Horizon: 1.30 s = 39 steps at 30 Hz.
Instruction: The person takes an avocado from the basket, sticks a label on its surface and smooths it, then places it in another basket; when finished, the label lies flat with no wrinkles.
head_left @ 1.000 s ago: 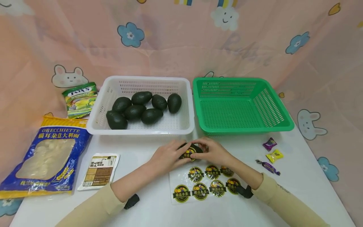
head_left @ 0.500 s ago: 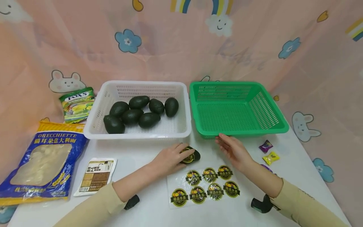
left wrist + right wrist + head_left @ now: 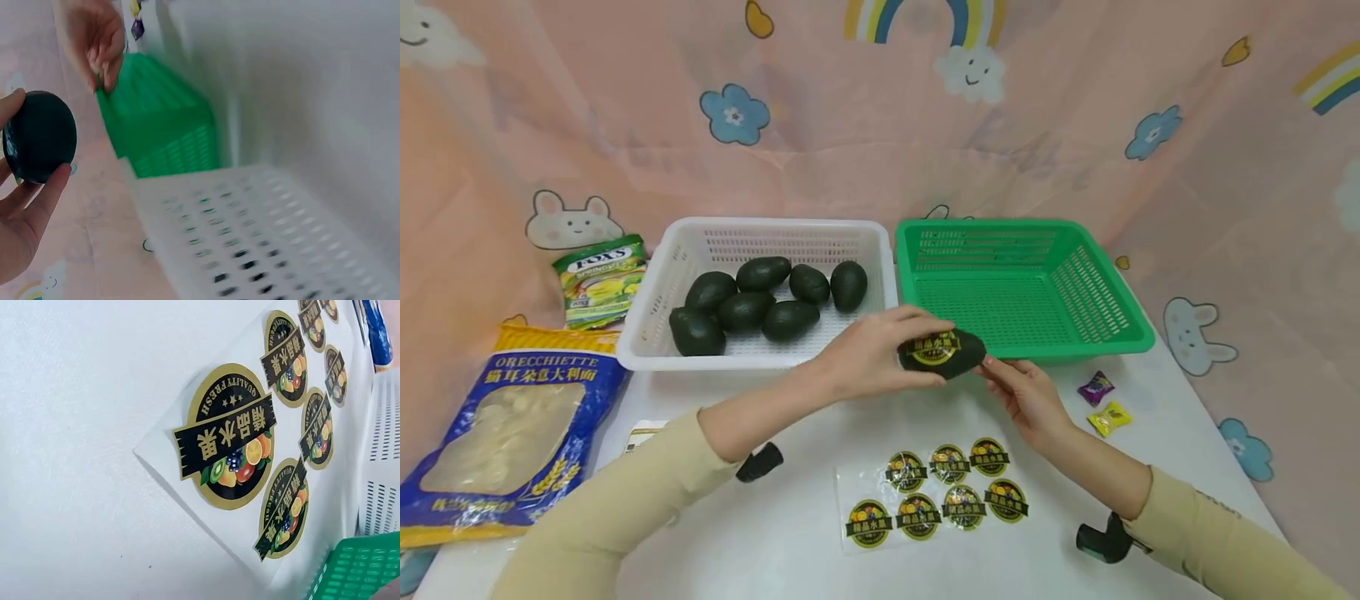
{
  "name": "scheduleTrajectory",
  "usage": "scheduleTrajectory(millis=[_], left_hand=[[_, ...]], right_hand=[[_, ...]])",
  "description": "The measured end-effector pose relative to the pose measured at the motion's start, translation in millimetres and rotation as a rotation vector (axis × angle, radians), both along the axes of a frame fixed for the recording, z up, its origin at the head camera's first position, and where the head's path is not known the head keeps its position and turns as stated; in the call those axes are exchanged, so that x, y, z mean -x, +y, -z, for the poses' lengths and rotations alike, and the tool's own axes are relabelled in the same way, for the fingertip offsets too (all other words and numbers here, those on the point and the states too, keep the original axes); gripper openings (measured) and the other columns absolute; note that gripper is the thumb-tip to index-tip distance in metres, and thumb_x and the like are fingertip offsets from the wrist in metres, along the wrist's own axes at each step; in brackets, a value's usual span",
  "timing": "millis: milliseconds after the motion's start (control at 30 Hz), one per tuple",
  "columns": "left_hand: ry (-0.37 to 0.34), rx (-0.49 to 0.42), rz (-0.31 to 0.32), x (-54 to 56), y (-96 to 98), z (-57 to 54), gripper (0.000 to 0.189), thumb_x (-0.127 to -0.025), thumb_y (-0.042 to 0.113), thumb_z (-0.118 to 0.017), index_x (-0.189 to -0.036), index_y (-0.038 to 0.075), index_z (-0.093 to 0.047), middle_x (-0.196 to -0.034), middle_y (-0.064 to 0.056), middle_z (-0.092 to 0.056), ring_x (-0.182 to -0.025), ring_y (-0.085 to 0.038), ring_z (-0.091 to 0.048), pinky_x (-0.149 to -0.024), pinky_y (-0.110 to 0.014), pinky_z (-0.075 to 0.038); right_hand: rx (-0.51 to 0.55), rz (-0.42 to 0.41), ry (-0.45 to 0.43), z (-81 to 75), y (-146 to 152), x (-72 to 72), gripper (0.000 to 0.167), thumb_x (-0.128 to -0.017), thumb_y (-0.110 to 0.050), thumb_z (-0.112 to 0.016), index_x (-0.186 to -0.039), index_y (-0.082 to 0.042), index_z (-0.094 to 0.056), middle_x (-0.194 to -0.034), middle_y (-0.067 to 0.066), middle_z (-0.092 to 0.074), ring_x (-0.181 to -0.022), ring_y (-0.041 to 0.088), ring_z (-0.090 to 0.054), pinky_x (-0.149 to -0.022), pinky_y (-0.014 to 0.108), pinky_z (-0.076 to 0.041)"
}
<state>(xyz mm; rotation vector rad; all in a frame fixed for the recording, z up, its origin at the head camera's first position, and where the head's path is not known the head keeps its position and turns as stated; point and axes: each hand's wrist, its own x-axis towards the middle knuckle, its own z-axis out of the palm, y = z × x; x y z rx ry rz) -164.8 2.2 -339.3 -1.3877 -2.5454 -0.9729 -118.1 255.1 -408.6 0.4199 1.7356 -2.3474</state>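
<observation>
I've got the avocado [image 3: 958, 358] gripped in my left hand [image 3: 880, 357], up by the green basket [image 3: 1000, 300]. My right hand [image 3: 1028, 404] sits half-curled at its rim [image 3: 1086, 347] — pinching or not, I can't tell

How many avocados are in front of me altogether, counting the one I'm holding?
8. One avocado is in your left hand; the other seven avocados lie in the white basket. Its front wall could hide another.

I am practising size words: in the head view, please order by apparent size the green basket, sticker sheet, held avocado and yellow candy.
1. Green basket
2. Sticker sheet
3. Held avocado
4. Yellow candy
</observation>
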Motion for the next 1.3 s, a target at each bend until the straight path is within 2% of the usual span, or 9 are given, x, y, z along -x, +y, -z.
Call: scheduleTrajectory(millis=[133,300,500,733,800,900,1033,1167,1300], left_hand=[[-0.019,0.133,-0.078,33.6,28.8,-13.3,0.063,-0.084,0.041,-0.077,-0.138,0.018,-0.056,-0.128,-0.004,-0.057,-0.107,-0.017,-0.06,-0.083,-0.026,-0.05],[-0.032,0.381,-0.1,60.8,63.4,0.0,0.059,-0.088,0.038,-0.073,-0.139,0.017,-0.054,-0.129,-0.006,-0.056,-0.104,-0.018,-0.058,-0.082,-0.029,-0.049],[-0.056,0.651,-0.058,68.0,80.6,26.9,0.047,-0.093,0.027,-0.069,-0.137,0.015,-0.057,-0.127,-0.007,-0.058,-0.105,-0.019,-0.057,-0.083,-0.03,-0.049],[-0.091,0.773,-0.05,72.3,80.5,25.2,0.061,-0.094,0.034,-0.066,-0.149,0.019,-0.042,-0.145,-0.005,-0.048,-0.131,-0.022,-0.046,-0.101,-0.036,-0.044],[-0.07,0.708,-0.039,70.9,74.1,19.9,0.059,-0.095,0.039,-0.063,-0.147,0.019,-0.044,-0.145,-0.004,-0.048,-0.132,-0.021,-0.045,-0.1,-0.035,-0.045],[-0.065,0.477,-0.011,61.1,57.6,8.8,0.046,-0.096,0.039,-0.061,-0.137,0.017,-0.058,-0.135,-0.001,-0.057,-0.121,-0.015,-0.054,-0.092,-0.03,-0.049],[-0.22,0.135,0.051,33.2,26.7,-2.1,0.026,-0.097,0.03,-0.061,-0.117,0.017,-0.071,-0.11,0.006,-0.07,-0.097,-0.006,-0.062,-0.081,-0.023,-0.049],[-0.553,-0.048,0.039,0.2,-8.1,7.8,0.022,-0.098,0.029,-0.06,-0.109,0.015,-0.073,-0.097,0.007,-0.072,-0.09,-0.005,-0.064,-0.078,-0.024,-0.052],[-0.982,-0.205,-0.077,-25.5,-40.4,40.8,0.035,-0.101,0.03,-0.055,-0.114,0.002,-0.069,-0.102,-0.007,-0.071,-0.094,-0.016,-0.067,-0.081,-0.031,-0.056]], right_hand=[[-0.006,-0.025,0.001,3.5,-1,2.2,0.009,-0.097,-0.015,-0.062,-0.103,-0.009,-0.063,-0.093,-0.002,-0.073,-0.088,0.005,-0.066,-0.079,0.016,-0.051],[-0.01,-0.048,-0.01,6.4,-3,2.0,0.009,-0.096,-0.015,-0.065,-0.102,-0.009,-0.065,-0.091,-0.001,-0.073,-0.087,0.007,-0.067,-0.077,0.017,-0.052],[-0.016,-0.076,-0.006,7.9,-6,2.2,0.008,-0.096,-0.015,-0.064,-0.101,-0.009,-0.067,-0.091,0.0,-0.073,-0.086,0.006,-0.067,-0.074,0.016,-0.052],[-0.008,-0.072,-0.015,8.5,-6,2.1,0.009,-0.097,-0.014,-0.062,-0.102,-0.007,-0.064,-0.091,0.0,-0.072,-0.087,0.006,-0.067,-0.072,0.015,-0.052],[-0.015,-0.072,-0.021,8.6,-5,1.4,0.011,-0.097,-0.015,-0.062,-0.104,-0.006,-0.062,-0.092,-0.001,-0.072,-0.087,0.006,-0.067,-0.073,0.015,-0.052],[-0.032,-0.069,-0.029,9.1,-4,0.0,0.017,-0.097,-0.016,-0.062,-0.109,-0.005,-0.059,-0.095,0.0,-0.072,-0.089,0.006,-0.067,-0.078,0.016,-0.052],[-0.067,-0.063,-0.041,8.9,-2,-3.2,0.027,-0.098,-0.019,-0.061,-0.115,-0.002,-0.051,-0.097,-0.001,-0.071,-0.092,0.005,-0.065,-0.083,0.018,-0.05],[-0.085,-0.045,-0.048,7.6,-2,-5.1,0.034,-0.097,-0.02,-0.062,-0.119,-0.001,-0.043,-0.096,-0.003,-0.068,-0.091,0.005,-0.064,-0.084,0.019,-0.05],[-0.072,-0.014,-0.054,6.2,-3,-4.0,0.036,-0.097,-0.019,-0.062,-0.119,-0.003,-0.039,-0.093,-0.005,-0.065,-0.089,0.006,-0.062,-0.08,0.018,-0.05]])
